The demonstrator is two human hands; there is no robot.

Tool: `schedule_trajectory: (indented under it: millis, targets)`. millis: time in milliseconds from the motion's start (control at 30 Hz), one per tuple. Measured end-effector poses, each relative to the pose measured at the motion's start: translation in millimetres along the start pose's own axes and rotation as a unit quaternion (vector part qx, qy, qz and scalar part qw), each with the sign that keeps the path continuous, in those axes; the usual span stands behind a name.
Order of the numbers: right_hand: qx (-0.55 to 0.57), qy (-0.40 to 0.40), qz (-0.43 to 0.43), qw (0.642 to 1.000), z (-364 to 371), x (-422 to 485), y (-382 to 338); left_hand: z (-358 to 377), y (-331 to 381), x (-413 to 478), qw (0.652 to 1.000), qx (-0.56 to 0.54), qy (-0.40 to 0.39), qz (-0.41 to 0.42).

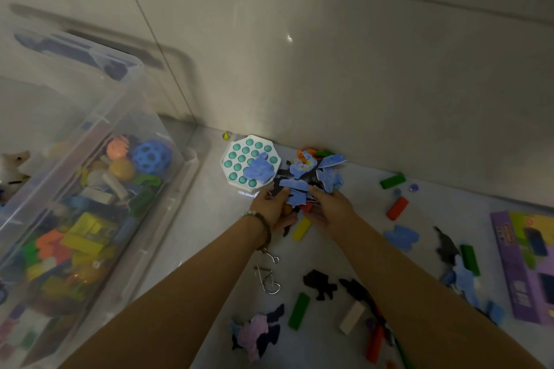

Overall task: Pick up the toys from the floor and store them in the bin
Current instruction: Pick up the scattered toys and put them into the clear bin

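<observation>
Beaded bracelets (265, 231) on left wrist

A: Where does it look from?
B: One head view, wide-angle, facing forward and down at the floor (209, 219) against the wall (329, 69).
A: Near?
B: Near; the bin (132, 90) fills the left edge.

pale glossy wall panels (329, 54), thin seams; light grey floor (209, 219); dim light, small glare spot (289, 38) on wall.

We see a white octagonal popper board (239, 159) dotted with teal bubbles. We find the flat jigsaw pieces (329, 180) blue and black.
</observation>
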State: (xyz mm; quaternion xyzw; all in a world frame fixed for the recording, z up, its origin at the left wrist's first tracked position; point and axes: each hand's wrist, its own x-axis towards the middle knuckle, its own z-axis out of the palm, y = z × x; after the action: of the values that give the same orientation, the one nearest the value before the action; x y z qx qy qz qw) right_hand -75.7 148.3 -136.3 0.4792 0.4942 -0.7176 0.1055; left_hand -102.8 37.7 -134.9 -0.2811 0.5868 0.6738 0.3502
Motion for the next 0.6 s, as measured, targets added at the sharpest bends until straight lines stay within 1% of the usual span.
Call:
schedule_trajectory:
  millis: [133,367,600]
  targets:
    - [0.03,-0.017,0.014,0.999,1.6,-4.2,0.7,0.0,-3.5,0.0,0.999,-0.041,-0.003,-0.008]
    - [0.036,0.017,-0.037,0.999,7.3,-9.3,7.2,-0.6,-5.6,0.7,0.998,-0.063,-0.008,-0.02]
    - [0.088,-0.029,0.003,0.996,-1.1,-14.3,6.9,0.3,-2.3,-0.5,0.997,-0.071,0.0,-0.034]
